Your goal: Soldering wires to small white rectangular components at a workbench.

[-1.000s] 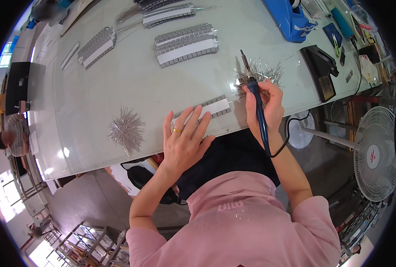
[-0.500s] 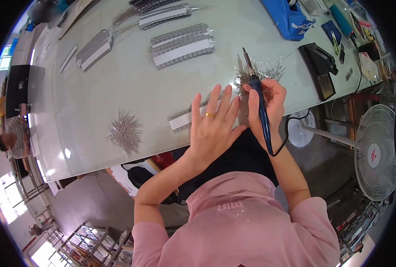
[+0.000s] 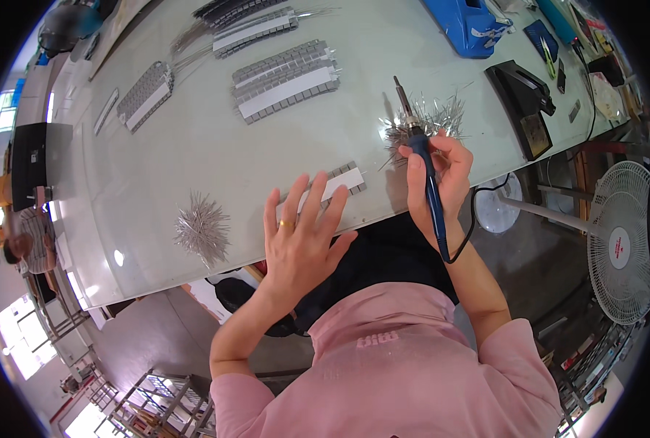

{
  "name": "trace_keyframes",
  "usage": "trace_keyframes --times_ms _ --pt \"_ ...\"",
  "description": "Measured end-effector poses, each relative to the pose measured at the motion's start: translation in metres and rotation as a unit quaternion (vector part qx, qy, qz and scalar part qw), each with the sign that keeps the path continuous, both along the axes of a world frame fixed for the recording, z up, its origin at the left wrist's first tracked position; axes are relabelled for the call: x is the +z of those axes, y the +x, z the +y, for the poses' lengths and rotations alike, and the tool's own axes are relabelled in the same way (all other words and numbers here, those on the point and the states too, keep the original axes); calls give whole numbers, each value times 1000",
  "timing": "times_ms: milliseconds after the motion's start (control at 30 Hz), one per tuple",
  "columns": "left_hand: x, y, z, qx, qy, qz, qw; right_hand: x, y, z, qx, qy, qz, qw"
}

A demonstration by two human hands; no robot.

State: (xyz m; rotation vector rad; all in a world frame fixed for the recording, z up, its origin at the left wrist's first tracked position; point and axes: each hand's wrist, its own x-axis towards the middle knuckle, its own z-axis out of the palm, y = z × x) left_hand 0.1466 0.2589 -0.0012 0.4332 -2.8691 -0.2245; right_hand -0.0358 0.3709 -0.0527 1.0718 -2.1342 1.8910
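In the head view, the right hand (image 3: 442,171) is wrapped around the blue handle of a soldering iron (image 3: 421,157), held upright like a pen with its metal tip pointing away from the person. The tip stands over a loose pile of thin silvery wire pins (image 3: 427,120) on the pale worktable (image 3: 194,146); whether it touches them cannot be told. The iron's black cord (image 3: 478,212) loops down off the table edge. The left hand (image 3: 303,237) is spread wide and flat, empty, its fingertips lying on a small grey component strip with a white band (image 3: 339,181) near the table's front edge. A second spiky bundle of pins (image 3: 203,230) lies to the left, well apart. Larger grey strips (image 3: 285,80) lie farther back. A black stand (image 3: 522,109) sits right of the iron.
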Motion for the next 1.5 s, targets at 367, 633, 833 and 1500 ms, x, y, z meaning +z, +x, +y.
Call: trace_keyframes --times_ms 367,633,833,1500 --pt "-16 16 -5 28 45 -7 999 7 10 -8 91 77 98 988" --pt "-18 9 -8 15 36 4 999 17 11 -1 54 25 49 997" --pt "-21 9 -10 8 32 4 999 65 -15 35 88 139 9 986" --pt "-23 9 -8 11 8 9 1000 83 -19 43 202 216 -4 955"
